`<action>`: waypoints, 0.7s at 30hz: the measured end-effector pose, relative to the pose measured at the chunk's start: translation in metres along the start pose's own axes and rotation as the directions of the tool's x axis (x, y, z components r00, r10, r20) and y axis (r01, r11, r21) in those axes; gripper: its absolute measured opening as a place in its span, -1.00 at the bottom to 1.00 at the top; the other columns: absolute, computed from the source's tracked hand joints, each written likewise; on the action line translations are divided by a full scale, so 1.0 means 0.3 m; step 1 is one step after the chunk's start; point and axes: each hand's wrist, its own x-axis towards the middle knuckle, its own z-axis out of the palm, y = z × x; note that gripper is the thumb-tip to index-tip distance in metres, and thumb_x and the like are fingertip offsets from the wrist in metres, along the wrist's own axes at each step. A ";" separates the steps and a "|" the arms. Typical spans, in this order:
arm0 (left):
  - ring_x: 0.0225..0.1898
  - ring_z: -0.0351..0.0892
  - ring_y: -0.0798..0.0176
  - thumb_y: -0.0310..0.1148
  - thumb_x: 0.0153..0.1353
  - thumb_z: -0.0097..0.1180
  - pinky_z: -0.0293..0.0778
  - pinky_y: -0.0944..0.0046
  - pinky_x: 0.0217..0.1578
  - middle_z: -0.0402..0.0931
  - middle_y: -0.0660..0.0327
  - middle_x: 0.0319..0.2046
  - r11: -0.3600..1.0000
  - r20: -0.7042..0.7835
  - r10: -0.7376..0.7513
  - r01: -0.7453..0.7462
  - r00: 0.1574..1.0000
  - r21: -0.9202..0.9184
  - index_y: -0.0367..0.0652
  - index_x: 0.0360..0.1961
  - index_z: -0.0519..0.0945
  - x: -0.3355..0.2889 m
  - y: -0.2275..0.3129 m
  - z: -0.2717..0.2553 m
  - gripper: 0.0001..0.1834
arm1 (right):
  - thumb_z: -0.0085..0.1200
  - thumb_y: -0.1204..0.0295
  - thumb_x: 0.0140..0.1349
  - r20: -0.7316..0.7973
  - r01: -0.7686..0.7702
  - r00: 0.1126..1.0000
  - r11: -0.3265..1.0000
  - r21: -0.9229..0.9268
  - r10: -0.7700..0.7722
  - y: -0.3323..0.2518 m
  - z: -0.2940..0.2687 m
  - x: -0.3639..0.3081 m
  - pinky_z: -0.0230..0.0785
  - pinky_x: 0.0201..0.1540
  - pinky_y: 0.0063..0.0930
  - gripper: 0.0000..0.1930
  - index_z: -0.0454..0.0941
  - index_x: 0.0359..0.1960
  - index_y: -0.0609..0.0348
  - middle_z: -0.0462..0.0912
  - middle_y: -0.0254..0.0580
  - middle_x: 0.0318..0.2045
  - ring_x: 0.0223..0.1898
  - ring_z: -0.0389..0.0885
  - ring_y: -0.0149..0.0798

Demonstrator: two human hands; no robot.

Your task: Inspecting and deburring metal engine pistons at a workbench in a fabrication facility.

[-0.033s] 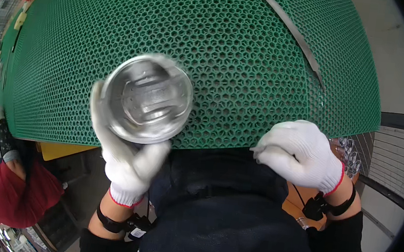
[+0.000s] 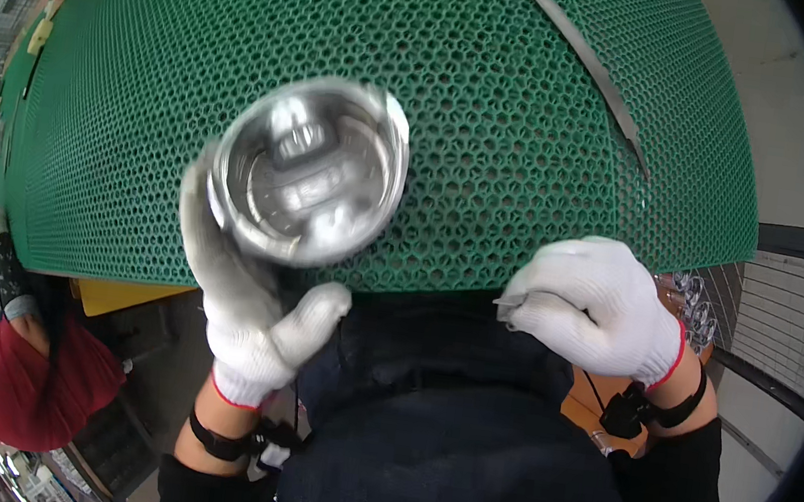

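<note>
My left hand, in a white glove with a red cuff, holds up a shiny round metal cup-shaped part, much like a piston. Its hollow inside faces me, and my fingers wrap its left side and back. My right hand, gloved the same way, is closed in a fist at the near edge of the green honeycomb mat. A small grey metal piece pokes out between its fingertips. The two hands are well apart.
The green mat covers the table ahead of me. A long thin metal strip lies across its upper right. A person in a red top is at the lower left. Several shiny small parts sit at the right, beside a pale floor.
The metal part in my left hand sits slightly higher in view. My right hand has stayed in place.
</note>
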 end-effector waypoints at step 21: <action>0.04 0.60 -0.02 -0.43 -0.06 0.28 0.47 0.06 0.10 0.64 0.15 -0.09 0.481 0.719 -0.064 -0.610 0.692 0.629 -0.09 -0.05 0.61 0.220 0.150 0.169 -0.55 | 0.09 0.28 0.32 -0.112 -0.222 0.950 0.882 0.416 0.292 -0.008 0.004 0.012 0.43 -0.36 -0.41 -0.77 0.66 -0.33 0.19 0.60 -0.21 -0.55 -0.47 0.60 -0.34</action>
